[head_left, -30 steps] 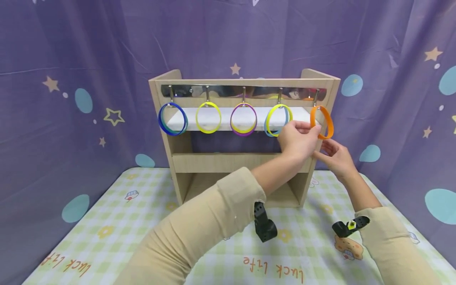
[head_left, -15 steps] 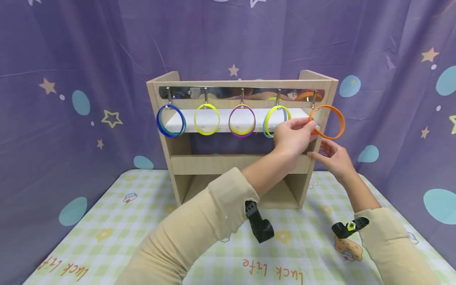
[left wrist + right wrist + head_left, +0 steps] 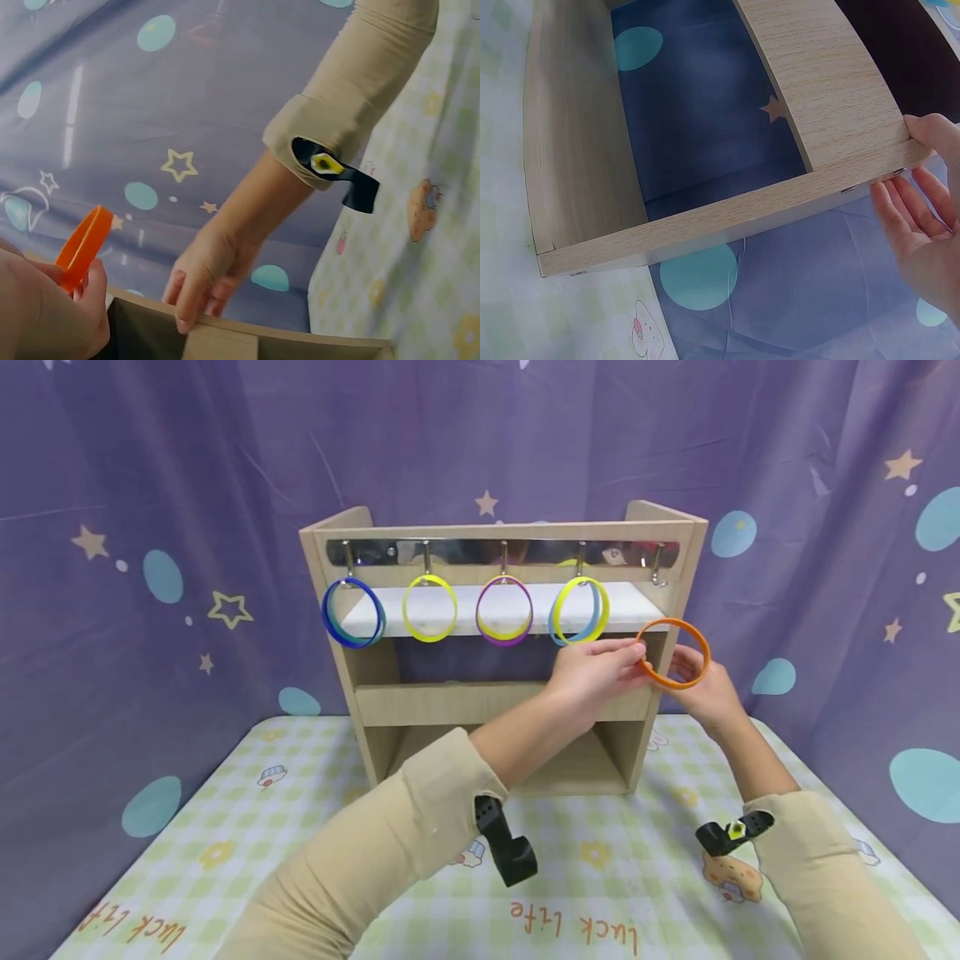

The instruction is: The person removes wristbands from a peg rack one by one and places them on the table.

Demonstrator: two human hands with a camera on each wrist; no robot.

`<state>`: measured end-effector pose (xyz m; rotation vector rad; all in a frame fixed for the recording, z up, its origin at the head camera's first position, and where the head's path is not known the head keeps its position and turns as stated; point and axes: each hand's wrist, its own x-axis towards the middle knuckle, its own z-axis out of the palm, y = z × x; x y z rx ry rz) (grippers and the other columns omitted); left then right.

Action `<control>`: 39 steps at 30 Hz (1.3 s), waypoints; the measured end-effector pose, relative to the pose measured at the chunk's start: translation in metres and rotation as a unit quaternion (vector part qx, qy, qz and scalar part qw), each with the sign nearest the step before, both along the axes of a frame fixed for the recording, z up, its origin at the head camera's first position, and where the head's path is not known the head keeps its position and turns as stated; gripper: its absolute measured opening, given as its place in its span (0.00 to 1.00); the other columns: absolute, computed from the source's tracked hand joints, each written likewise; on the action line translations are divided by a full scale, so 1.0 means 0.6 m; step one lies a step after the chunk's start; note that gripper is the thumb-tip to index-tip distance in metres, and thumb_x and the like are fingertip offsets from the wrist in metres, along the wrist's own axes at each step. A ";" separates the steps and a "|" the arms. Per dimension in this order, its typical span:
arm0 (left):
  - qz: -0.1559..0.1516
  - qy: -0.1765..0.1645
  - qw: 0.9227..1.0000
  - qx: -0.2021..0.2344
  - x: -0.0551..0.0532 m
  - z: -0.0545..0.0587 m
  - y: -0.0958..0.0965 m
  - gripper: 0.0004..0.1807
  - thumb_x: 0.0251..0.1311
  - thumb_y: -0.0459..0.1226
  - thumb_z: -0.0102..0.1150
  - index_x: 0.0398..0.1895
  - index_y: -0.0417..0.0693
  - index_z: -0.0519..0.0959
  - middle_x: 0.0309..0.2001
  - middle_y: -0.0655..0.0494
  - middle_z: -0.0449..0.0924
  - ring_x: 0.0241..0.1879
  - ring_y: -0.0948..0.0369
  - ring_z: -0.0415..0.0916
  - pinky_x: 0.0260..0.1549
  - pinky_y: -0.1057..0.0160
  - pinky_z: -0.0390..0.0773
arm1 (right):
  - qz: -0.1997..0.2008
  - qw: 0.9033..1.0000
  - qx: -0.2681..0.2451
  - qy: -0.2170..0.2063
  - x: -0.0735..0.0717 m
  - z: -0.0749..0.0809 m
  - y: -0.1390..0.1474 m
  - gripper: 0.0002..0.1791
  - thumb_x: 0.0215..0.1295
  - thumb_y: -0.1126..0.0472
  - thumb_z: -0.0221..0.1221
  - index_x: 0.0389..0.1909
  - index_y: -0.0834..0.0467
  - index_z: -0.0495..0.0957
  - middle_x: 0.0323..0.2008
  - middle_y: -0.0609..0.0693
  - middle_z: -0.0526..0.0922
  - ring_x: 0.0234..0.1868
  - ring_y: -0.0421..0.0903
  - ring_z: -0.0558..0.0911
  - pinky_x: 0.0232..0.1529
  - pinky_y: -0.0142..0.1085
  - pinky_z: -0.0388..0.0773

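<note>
My left hand (image 3: 592, 675) pinches an orange silicone wristband (image 3: 706, 652) at its left edge, below the bare right-end hook (image 3: 658, 568) of a metal hook rail. In the left wrist view the orange band stands up from between thumb and fingers. My right hand (image 3: 708, 697) grips the right side panel (image 3: 735, 199) of a wooden shelf unit, thumb on the front and fingers behind the outer face. Blue and teal bands (image 3: 327, 618), a yellow band (image 3: 455, 610), purple and yellow bands (image 3: 531, 610) and yellow and light blue bands (image 3: 606, 610) hang from the other hooks.
The shelf unit (image 3: 495, 703) stands on a green checked tablecloth (image 3: 300, 860), with a white shelf board (image 3: 390, 625) behind the bands. A purple patterned curtain (image 3: 225, 485) encloses the back and sides. Each wrist carries a black camera mount (image 3: 513, 852).
The orange wristband has come off the right-end hook and moved down in my left hand, which has also shifted down and left. My right hand stays on the side panel.
</note>
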<state>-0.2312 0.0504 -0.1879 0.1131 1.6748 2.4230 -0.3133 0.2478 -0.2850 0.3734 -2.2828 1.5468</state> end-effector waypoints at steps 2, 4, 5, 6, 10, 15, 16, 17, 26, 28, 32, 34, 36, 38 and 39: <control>-0.009 -0.015 1.000 -0.005 -0.002 -0.008 -0.007 0.14 0.62 0.28 0.58 0.49 0.32 0.80 0.53 0.36 0.80 0.54 0.45 0.79 0.53 0.57 0.83 | -0.007 1.000 0.008 -0.021 0.001 0.002 -0.001 0.34 0.61 0.60 0.64 0.65 0.67 0.64 0.40 0.23 0.74 0.46 0.24 0.74 0.46 0.12 0.75; -0.013 -0.027 0.999 -0.014 -0.003 -0.016 -0.013 0.14 0.62 0.28 0.58 0.50 0.33 0.80 0.53 0.36 0.80 0.55 0.46 0.79 0.53 0.58 0.83 | -0.023 0.999 0.022 -0.043 0.003 0.004 -0.002 0.36 0.61 0.55 0.65 0.67 0.64 0.63 0.41 0.27 0.73 0.47 0.26 0.72 0.45 0.15 0.74; -0.015 -0.031 0.999 -0.018 -0.005 -0.020 -0.016 0.14 0.62 0.28 0.58 0.50 0.33 0.80 0.53 0.36 0.80 0.55 0.46 0.79 0.53 0.58 0.83 | -0.029 0.998 0.030 -0.051 0.004 0.006 -0.002 0.38 0.61 0.53 0.65 0.68 0.62 0.63 0.41 0.27 0.72 0.47 0.27 0.71 0.44 0.16 0.73; -0.016 -0.036 0.999 -0.026 -0.006 -0.024 -0.019 0.14 0.62 0.29 0.58 0.51 0.33 0.80 0.54 0.36 0.80 0.55 0.47 0.79 0.53 0.59 0.83 | -0.032 0.997 0.034 -0.055 0.005 0.007 -0.003 0.38 0.60 0.52 0.65 0.68 0.62 0.63 0.42 0.28 0.72 0.47 0.27 0.71 0.44 0.16 0.73; -0.024 -0.050 0.997 -0.053 -0.010 -0.044 -0.031 0.16 0.63 0.29 0.57 0.53 0.32 0.78 0.55 0.35 0.78 0.53 0.49 0.81 0.53 0.59 0.83 | -0.012 0.999 0.017 -0.032 0.004 0.008 -0.003 0.35 0.61 0.59 0.65 0.66 0.66 0.63 0.38 0.24 0.74 0.44 0.24 0.73 0.44 0.14 0.72; -0.028 -0.057 0.995 -0.082 -0.016 -0.071 -0.046 0.16 0.65 0.29 0.55 0.55 0.31 0.77 0.56 0.34 0.77 0.37 0.59 0.80 0.54 0.60 0.83 | 0.016 1.000 -0.010 -0.016 0.004 0.004 -0.004 0.29 0.61 0.64 0.63 0.61 0.65 0.66 0.37 0.23 0.76 0.42 0.22 0.76 0.43 0.11 0.75; -0.030 -0.058 0.994 -0.085 -0.017 -0.077 -0.049 0.16 0.65 0.29 0.55 0.55 0.31 0.76 0.56 0.33 0.77 0.36 0.60 0.79 0.54 0.60 0.83 | 0.014 1.000 -0.008 -0.020 0.004 0.004 -0.004 0.29 0.61 0.63 0.63 0.62 0.64 0.66 0.38 0.24 0.76 0.42 0.22 0.76 0.43 0.12 0.75; -0.032 -0.059 0.994 -0.089 -0.018 -0.081 -0.052 0.16 0.65 0.29 0.55 0.55 0.31 0.76 0.56 0.33 0.77 0.35 0.60 0.79 0.54 0.60 0.82 | 0.012 1.000 -0.005 -0.027 0.004 0.003 -0.004 0.29 0.61 0.62 0.64 0.62 0.63 0.66 0.38 0.24 0.76 0.42 0.22 0.76 0.42 0.12 0.76; -0.043 -0.077 0.989 -0.116 -0.024 -0.120 -0.078 0.16 0.65 0.28 0.54 0.54 0.30 0.76 0.33 0.51 0.77 0.34 0.63 0.77 0.57 0.60 0.81 | -0.002 0.999 0.016 -0.051 0.007 0.002 -0.006 0.33 0.61 0.55 0.65 0.64 0.60 0.65 0.39 0.24 0.75 0.46 0.23 0.74 0.42 0.13 0.75; -0.045 -0.080 0.988 -0.123 -0.024 -0.128 -0.083 0.15 0.65 0.28 0.54 0.53 0.30 0.76 0.30 0.53 0.77 0.32 0.64 0.77 0.56 0.61 0.81 | 0.000 0.999 0.013 -0.051 0.008 0.002 -0.006 0.32 0.61 0.55 0.65 0.63 0.59 0.66 0.39 0.24 0.75 0.47 0.23 0.74 0.42 0.13 0.75; -0.045 -0.081 0.987 -0.133 -0.023 -0.142 -0.090 0.13 0.64 0.28 0.54 0.50 0.29 0.78 0.25 0.56 0.76 0.27 0.66 0.76 0.51 0.63 0.84 | 0.006 0.999 0.005 -0.045 0.005 0.002 -0.004 0.29 0.61 0.57 0.64 0.62 0.57 0.67 0.40 0.24 0.75 0.46 0.22 0.75 0.42 0.13 0.75; -0.044 -0.085 0.986 -0.133 -0.022 -0.148 -0.092 0.13 0.64 0.27 0.55 0.49 0.29 0.78 0.24 0.56 0.77 0.25 0.67 0.76 0.48 0.65 0.85 | 0.009 0.999 0.000 -0.040 0.004 0.003 -0.003 0.28 0.61 0.59 0.64 0.61 0.56 0.68 0.39 0.24 0.76 0.45 0.22 0.75 0.42 0.13 0.76; -0.042 -0.091 0.986 -0.132 -0.021 -0.155 -0.094 0.13 0.63 0.27 0.55 0.49 0.28 0.78 0.24 0.56 0.77 0.24 0.67 0.76 0.47 0.65 0.86 | 0.009 0.999 -0.003 -0.036 0.004 0.003 -0.002 0.26 0.61 0.59 0.64 0.60 0.54 0.68 0.39 0.24 0.76 0.44 0.22 0.76 0.42 0.13 0.75; -0.040 -0.096 0.985 -0.134 -0.020 -0.162 -0.096 0.14 0.62 0.26 0.55 0.49 0.28 0.78 0.24 0.55 0.78 0.25 0.67 0.77 0.49 0.63 0.85 | 0.008 0.999 -0.005 -0.035 0.004 0.004 -0.002 0.25 0.61 0.60 0.64 0.58 0.53 0.69 0.38 0.24 0.77 0.44 0.22 0.76 0.42 0.13 0.75; -0.042 -0.097 0.985 -0.139 -0.020 -0.166 -0.097 0.14 0.62 0.26 0.56 0.50 0.28 0.78 0.24 0.55 0.78 0.25 0.67 0.77 0.51 0.62 0.84 | 0.008 0.999 -0.006 -0.036 0.005 0.004 -0.001 0.24 0.61 0.60 0.64 0.57 0.51 0.69 0.38 0.24 0.77 0.44 0.21 0.76 0.42 0.13 0.75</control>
